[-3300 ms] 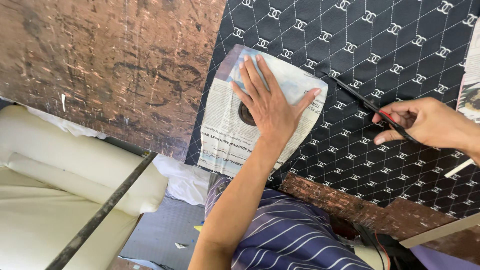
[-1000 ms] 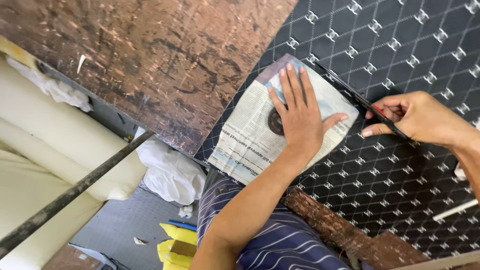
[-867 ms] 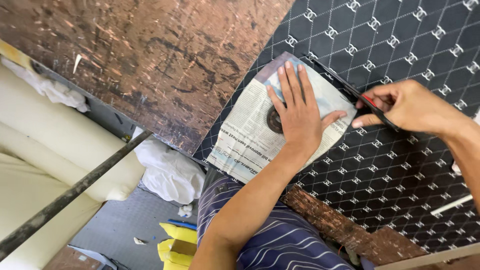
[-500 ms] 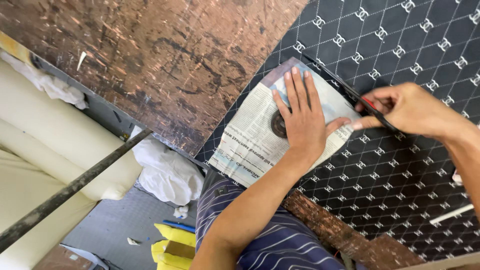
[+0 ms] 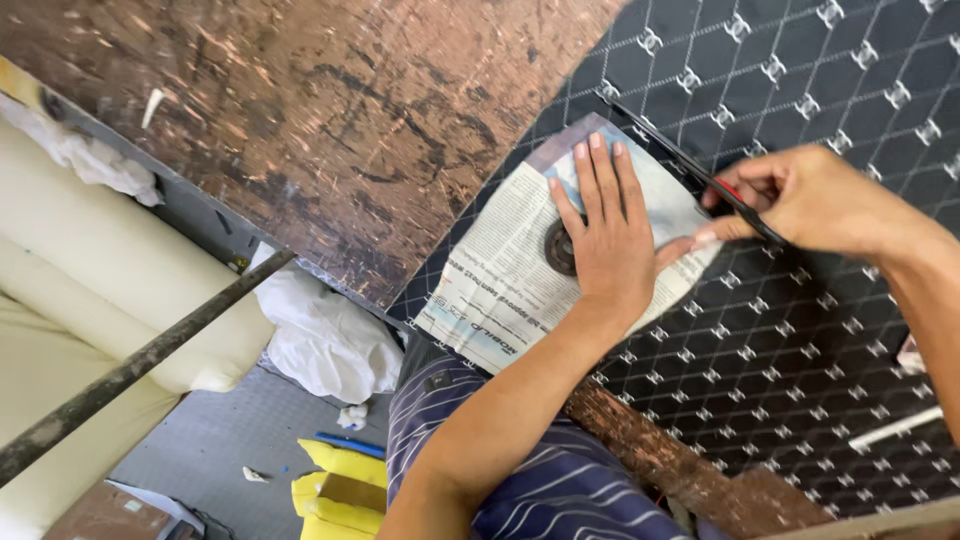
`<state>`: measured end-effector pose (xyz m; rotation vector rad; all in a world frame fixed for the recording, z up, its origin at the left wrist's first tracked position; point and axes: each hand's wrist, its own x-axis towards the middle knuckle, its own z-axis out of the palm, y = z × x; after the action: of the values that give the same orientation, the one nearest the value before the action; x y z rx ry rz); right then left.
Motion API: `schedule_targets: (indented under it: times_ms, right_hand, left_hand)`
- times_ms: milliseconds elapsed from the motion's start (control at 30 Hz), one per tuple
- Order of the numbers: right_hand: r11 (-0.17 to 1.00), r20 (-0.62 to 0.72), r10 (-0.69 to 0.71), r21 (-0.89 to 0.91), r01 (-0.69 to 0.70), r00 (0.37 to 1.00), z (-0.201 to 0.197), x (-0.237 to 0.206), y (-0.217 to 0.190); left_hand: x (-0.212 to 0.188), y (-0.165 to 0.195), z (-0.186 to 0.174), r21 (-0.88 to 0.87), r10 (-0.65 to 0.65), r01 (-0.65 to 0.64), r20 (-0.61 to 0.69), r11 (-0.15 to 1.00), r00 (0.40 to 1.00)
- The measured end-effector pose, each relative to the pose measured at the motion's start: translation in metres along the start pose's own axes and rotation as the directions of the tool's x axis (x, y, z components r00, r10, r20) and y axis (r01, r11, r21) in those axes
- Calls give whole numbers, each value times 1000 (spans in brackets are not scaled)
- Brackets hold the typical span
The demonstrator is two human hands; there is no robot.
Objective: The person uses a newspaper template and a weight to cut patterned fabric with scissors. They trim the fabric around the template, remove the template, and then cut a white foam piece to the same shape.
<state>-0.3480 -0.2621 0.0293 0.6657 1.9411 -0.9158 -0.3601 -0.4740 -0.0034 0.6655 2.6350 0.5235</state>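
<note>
Newspaper template (image 5: 520, 275) lies on the black quilted sheet (image 5: 800, 330) over the worn brown table (image 5: 330, 130). Head view: I see the left hand (image 5: 600, 240) pressed flat on it, fingers spread, beside a dark round weight (image 5: 560, 247). The right hand (image 5: 810, 200) pinches a red-and-black marker (image 5: 735, 200) at the paper's edge. Tracing is under way, I judge; following the outline calls for a steady template.

Worn brown tabletop (image 5: 330, 130); cream sofa (image 5: 90, 270); grey floor (image 5: 220, 450).
</note>
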Motion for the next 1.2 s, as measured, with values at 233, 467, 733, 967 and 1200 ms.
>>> schedule_targets:
  times_ms: [233, 467, 733, 967, 1200]
  right_hand:
    - [979, 16, -180, 102, 177, 984, 14, 23, -15]
    - [992, -25, -120, -43, 119, 992, 20, 32, -40]
    - [977, -9, -211, -10, 211, 977, 20, 3, -18]
    - [966, -139, -256, -63, 249, 957, 45, -50, -32]
    - [943, -524, -237, 79, 324, 818, 89, -127, 11]
  left_hand:
    - [3, -27, -5, -47, 2, -2, -11, 999, 1000]
    - [1, -43, -2, -79, 5, -7, -27, 997, 1000]
    - [-40, -10, 12, -93, 18, -24, -67, 995, 998]
    - [-66, -23, -11, -328, 31, -78, -145, 941, 989]
    - [-140, -116, -78, -553, 1, -141, -246, 821, 969]
